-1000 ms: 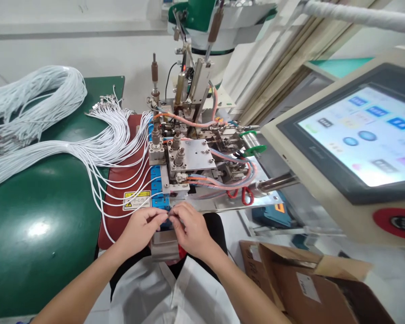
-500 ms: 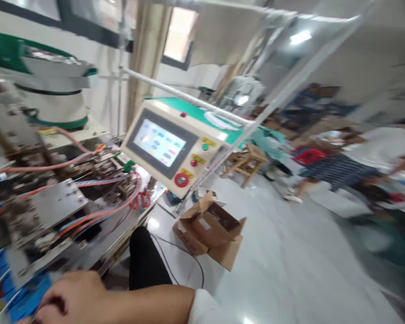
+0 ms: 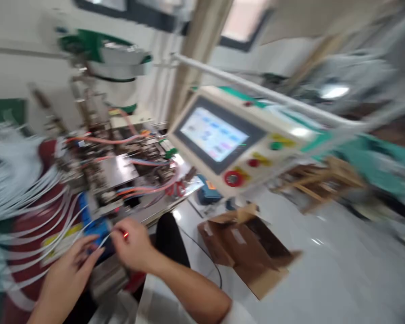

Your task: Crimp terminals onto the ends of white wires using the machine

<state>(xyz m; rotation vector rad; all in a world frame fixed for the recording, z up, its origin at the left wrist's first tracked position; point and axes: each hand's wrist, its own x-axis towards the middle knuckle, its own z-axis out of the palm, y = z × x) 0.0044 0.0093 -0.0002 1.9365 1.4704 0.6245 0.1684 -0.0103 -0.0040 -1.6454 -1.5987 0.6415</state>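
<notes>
The picture is smeared by head motion. My right hand [image 3: 131, 245] pinches the end of a thin white wire [image 3: 105, 239] over a blue fixture [image 3: 94, 227] at the front of a small assembly machine [image 3: 121, 168]. A tiny red spot shows at its fingertips. My left hand [image 3: 69, 276] sits just left of it, fingers stretched toward the same wire and the blue fixture. Many white wires [image 3: 20, 198] fan over a red pad [image 3: 37, 225] to the left.
A beige control box with a touch screen [image 3: 214, 135] and a red button [image 3: 232, 178] hangs to the right of the machine. An open cardboard box [image 3: 248, 245] lies on the pale floor. A green-rimmed feeder bowl [image 3: 111, 54] stands behind. Blurred benches fill the far right.
The view swung right toward the room, then partly back left. Both hands, which met at the blue fixture a second ago, are in view again, slightly apart, with a wire end in the right.
</notes>
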